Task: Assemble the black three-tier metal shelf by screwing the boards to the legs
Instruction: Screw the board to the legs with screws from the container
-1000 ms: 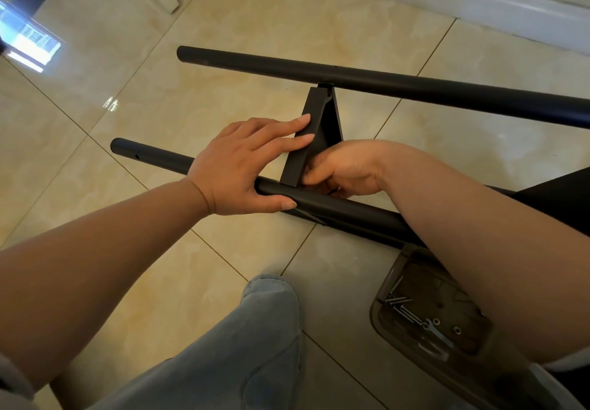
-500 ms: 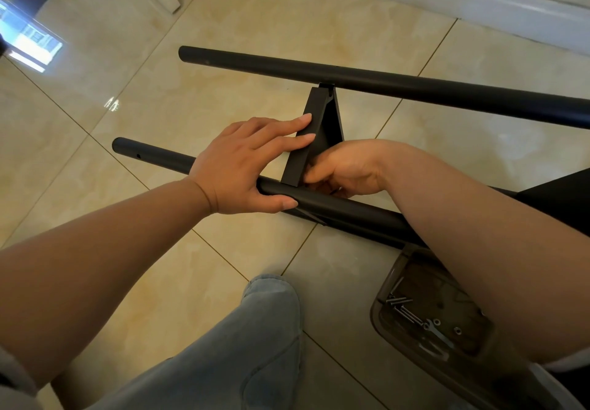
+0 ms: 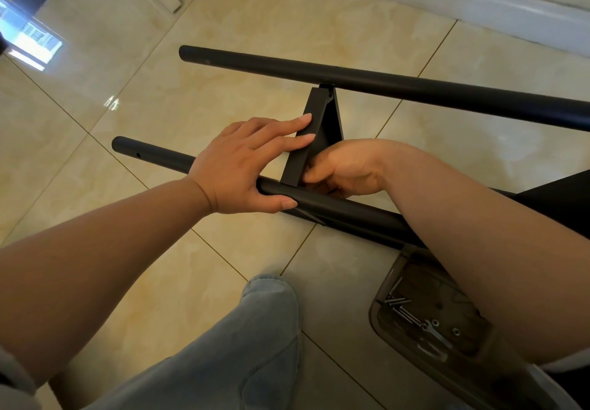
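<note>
— Hands first: what are they doing?
— Left hand is gripping the near leg, thumb under the tube, fingers lying flat against the board. Right hand is curling behind the board; what it is pinching, I cannot tell.
— And the shelf?
— Its 2 legs are lying on the tiled floor, the far leg toward the wall, the board standing between them. A tray of screws is sitting near the floor's right edge.

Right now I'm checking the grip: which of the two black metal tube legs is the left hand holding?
The nearer black metal tube leg; the left hand wraps it, while the farther leg lies untouched.
</note>
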`<move>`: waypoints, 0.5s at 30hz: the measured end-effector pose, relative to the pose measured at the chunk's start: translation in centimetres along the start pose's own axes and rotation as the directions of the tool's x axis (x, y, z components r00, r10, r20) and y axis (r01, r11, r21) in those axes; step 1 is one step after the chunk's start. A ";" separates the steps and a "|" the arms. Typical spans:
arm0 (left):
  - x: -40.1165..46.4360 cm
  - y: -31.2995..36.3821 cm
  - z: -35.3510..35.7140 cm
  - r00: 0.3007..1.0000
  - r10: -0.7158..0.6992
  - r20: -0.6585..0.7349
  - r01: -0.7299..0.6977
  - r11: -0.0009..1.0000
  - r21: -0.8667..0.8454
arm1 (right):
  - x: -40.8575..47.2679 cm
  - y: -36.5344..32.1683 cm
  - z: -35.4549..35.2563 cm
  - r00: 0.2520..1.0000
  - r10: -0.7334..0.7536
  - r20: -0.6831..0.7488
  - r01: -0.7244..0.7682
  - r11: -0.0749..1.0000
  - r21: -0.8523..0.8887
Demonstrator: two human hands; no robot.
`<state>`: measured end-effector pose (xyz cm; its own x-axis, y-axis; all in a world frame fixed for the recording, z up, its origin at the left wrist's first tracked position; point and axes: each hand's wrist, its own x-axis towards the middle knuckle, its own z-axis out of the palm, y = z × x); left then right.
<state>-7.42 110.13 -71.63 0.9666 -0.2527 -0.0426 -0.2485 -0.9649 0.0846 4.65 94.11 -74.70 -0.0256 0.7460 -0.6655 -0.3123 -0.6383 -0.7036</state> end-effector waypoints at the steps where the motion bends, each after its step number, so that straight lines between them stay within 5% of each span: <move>1: 0.0 0.0 0.0 1.000 0.000 -0.001 0.000 1.000 0.001 | 0.0 0.0 0.0 1.000 -0.002 0.004 0.002 1.000 0.002; 6: 0.1 0.0 0.0 1.000 0.002 0.007 -0.002 1.000 0.007 | -0.4 -0.3 0.5 0.999 -0.017 -0.035 0.018 1.000 0.012; 9: 0.1 -0.2 0.0 1.000 0.007 0.005 -0.007 1.000 0.009 | -2.0 -1.1 0.9 0.967 -0.112 -0.228 0.045 0.959 -0.279; 11: 0.1 -0.2 0.1 1.000 0.010 0.009 -0.010 1.000 0.016 | -3.0 -1.2 0.9 0.831 -0.314 -0.460 0.047 0.862 -0.504; 13: 0.2 -0.2 0.1 1.000 0.004 0.013 -0.005 1.000 0.018 | -4.7 -1.6 0.6 0.551 -0.538 -0.638 -0.008 0.761 -0.649; 15: 0.2 -0.2 0.1 1.000 0.007 0.016 -0.008 1.000 0.015 | -6.2 -2.0 -0.5 0.331 -0.723 -0.607 -0.202 0.574 -0.794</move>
<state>-7.22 110.30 -71.79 0.9636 -0.2609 -0.0580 -0.2567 -0.9639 0.0704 5.89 90.71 -69.27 0.7934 0.5931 0.1368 0.5798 -0.6679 -0.4667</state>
